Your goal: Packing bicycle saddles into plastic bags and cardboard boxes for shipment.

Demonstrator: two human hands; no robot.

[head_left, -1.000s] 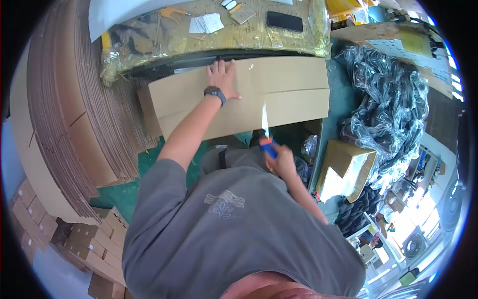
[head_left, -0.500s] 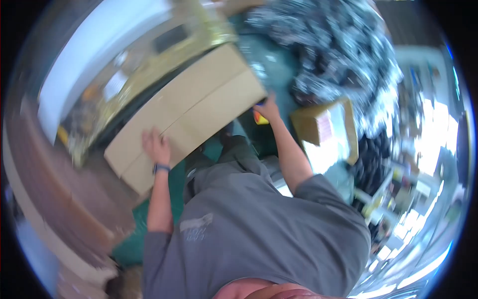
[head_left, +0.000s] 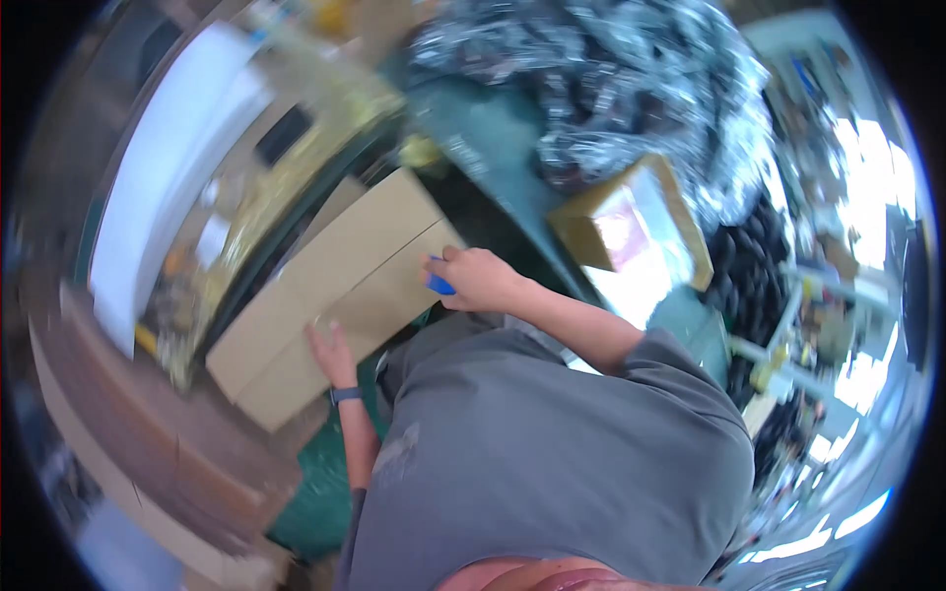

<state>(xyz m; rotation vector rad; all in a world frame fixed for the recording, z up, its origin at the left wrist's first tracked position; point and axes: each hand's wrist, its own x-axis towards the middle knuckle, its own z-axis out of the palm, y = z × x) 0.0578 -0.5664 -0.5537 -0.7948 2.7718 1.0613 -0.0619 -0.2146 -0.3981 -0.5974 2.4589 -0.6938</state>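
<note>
A long brown cardboard box [head_left: 335,295] with a seam down its middle lies slanted in front of me. My left hand [head_left: 333,357] rests on its near side, fingers stretched out over the cardboard. Over the box's right end, my right hand [head_left: 478,279] is closed around a small blue tool [head_left: 439,284] with a bit of orange on it. Fingers and blur hide most of the tool, so its exact kind does not show.
Crumpled grey plastic film [head_left: 650,89] is heaped at the far right. Nearer stands an open carton [head_left: 695,231] with white and pink contents. Flat brown cardboard [head_left: 168,433] lies at the left, and a curved white sheet [head_left: 168,167] stands beyond it.
My right hand has swung left with the tool, from beside the box's right end to over it. My left hand has slid toward the box's near edge. The view has shifted too.
</note>
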